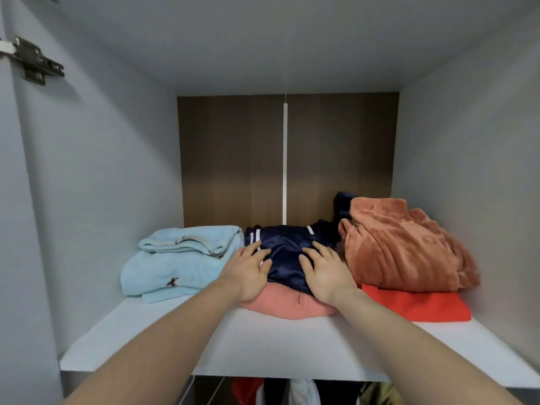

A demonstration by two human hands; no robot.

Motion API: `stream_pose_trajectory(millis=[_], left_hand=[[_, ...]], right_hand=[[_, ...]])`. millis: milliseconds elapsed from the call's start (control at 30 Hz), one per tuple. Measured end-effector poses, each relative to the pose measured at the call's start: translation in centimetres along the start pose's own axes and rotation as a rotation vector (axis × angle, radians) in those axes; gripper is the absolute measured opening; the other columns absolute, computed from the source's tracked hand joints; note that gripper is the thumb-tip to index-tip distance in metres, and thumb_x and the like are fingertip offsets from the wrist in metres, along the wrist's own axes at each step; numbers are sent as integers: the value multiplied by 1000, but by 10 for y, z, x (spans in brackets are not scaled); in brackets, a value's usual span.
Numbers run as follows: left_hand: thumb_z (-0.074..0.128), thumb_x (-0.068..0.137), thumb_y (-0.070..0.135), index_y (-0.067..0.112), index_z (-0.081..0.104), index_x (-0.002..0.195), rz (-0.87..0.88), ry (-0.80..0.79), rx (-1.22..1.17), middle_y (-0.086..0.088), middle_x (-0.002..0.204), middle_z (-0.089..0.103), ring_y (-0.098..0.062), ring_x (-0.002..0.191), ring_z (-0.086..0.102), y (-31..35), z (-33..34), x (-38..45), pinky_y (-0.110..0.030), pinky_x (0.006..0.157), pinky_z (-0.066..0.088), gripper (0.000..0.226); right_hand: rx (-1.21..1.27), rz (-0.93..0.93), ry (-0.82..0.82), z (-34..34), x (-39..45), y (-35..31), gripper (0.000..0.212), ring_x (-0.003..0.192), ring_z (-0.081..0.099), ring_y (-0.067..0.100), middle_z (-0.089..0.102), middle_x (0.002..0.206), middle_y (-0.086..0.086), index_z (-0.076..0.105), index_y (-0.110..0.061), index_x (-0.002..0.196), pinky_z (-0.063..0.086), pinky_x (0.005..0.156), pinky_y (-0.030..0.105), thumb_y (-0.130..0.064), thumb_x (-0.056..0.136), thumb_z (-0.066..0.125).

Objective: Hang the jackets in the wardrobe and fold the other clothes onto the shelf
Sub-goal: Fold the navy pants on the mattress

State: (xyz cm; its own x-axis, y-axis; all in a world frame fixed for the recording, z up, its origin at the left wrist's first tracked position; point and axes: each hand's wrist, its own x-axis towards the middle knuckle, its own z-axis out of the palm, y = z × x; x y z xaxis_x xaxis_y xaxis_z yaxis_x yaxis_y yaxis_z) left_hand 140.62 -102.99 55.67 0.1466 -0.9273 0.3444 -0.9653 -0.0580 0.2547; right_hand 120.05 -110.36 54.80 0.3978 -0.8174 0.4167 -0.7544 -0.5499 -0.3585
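Observation:
A folded navy garment with white stripes (287,247) lies on top of a salmon-pink folded garment (287,306) in the middle of the white wardrobe shelf (233,340). My left hand (248,268) rests flat on the navy garment's left side, fingers straight. On its right side my right hand (323,271) presses down, fingers spread. A folded light-blue garment (175,261) sits to the left. To the right, a rust-orange fleece (403,247) is piled on a flat red garment (418,306).
The shelf compartment has grey side walls and a brown back panel (233,159). A door hinge (32,59) is at the upper left. Below the shelf edge, tops of hanging clothes (301,391) show. The shelf's front strip is bare.

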Motion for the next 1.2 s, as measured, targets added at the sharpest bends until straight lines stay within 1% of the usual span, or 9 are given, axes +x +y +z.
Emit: stream_pose_trajectory(millis=[67, 167, 267, 434, 701, 834, 968, 1101, 1201], left_hand=[[27, 110, 46, 33, 28, 161, -9, 0, 28, 4, 172, 9, -22, 157, 7, 3, -5, -3, -38, 129, 7, 53], [29, 110, 42, 32, 29, 161, -8, 56, 53, 4, 172, 13, -25, 157, 7, 8, -17, -14, -39, 128, 8, 52], [31, 110, 39, 32, 32, 159, -4, 77, 83, 4, 171, 15, -26, 157, 8, 16, -30, -38, -41, 128, 10, 50], [41, 106, 34, 31, 37, 157, -57, 102, 74, 2, 170, 18, -24, 156, 11, 31, -53, -94, -42, 126, 18, 50], [52, 101, 27, 29, 48, 149, -204, 231, 60, 2, 167, 27, -24, 151, 24, 64, -78, -220, -41, 123, 26, 48], [55, 99, 23, 27, 53, 144, -310, 273, 101, 2, 164, 33, -25, 147, 33, 81, -90, -309, -37, 119, 29, 46], [55, 100, 23, 29, 52, 143, -445, 335, 149, 4, 162, 34, -24, 144, 34, 95, -114, -407, -37, 117, 31, 44], [55, 102, 23, 32, 53, 141, -574, 420, 179, 9, 161, 36, -19, 145, 32, 113, -132, -516, -35, 119, 29, 40], [55, 102, 24, 34, 53, 139, -685, 470, 211, 13, 159, 36, -15, 144, 33, 136, -139, -602, -31, 118, 27, 38]], right_hand=[[8, 27, -40, -6, 1, -6, 56, 159, 9, 28, 18, 172, -2, 35, -30, 160, 12, 128, 45, -53, 110, 26], [88, 30, -10, -16, -4, -10, 59, 160, 4, 27, 18, 172, -2, 36, -28, 160, 9, 128, 42, -56, 108, 29], [117, -34, 67, -27, -18, -9, 55, 159, 9, 26, 26, 170, -2, 44, -28, 156, 11, 128, 39, -52, 108, 36], [174, -122, 70, -44, -48, -19, 49, 156, 20, 27, 33, 166, 4, 49, -23, 152, 17, 127, 41, -41, 107, 47], [636, -256, 111, -55, -127, -68, 36, 141, 43, 19, 50, 150, -2, 62, -20, 136, 32, 114, 30, -15, 100, 59], [850, -335, 43, -55, -185, -107, 31, 139, 45, 15, 54, 143, -3, 62, -18, 131, 35, 118, 35, -11, 101, 57], [945, -443, -66, -59, -249, -147, 30, 134, 45, 5, 55, 139, -11, 62, -24, 130, 32, 115, 24, -13, 102, 58], [1054, -565, -224, -63, -323, -186, 32, 131, 48, 0, 57, 137, -14, 61, -31, 129, 38, 116, 33, -16, 101, 60], [1130, -680, -337, -64, -386, -212, 34, 132, 48, -4, 58, 136, -14, 60, -32, 128, 39, 117, 34, -13, 100, 62]])
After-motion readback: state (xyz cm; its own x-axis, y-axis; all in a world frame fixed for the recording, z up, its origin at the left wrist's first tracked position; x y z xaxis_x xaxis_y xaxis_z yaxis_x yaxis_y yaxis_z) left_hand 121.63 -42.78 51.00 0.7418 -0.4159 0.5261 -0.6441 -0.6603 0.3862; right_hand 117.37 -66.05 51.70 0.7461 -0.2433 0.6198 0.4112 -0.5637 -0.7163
